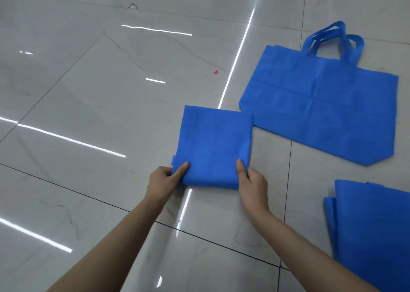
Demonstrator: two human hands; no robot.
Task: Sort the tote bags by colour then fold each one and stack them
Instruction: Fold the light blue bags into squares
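Grip on folded blue tote bag (214, 145), centre frame: left hand (163, 178) and right hand (255, 180) each pinch a near corner; squared edges should stack neatly.

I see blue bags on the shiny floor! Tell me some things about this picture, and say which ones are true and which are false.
1. The left hand and the right hand both grip the folded blue fabric tote bag. True.
2. The unfolded blue fabric tote bag with loop handles lies on top of the folded one. False: it lies flat on the glossy grey tiled floor, to the folded one's right.
3. One bag is red. False: every bag in view is blue.
4. A small pink scrap lies on the floor. True.
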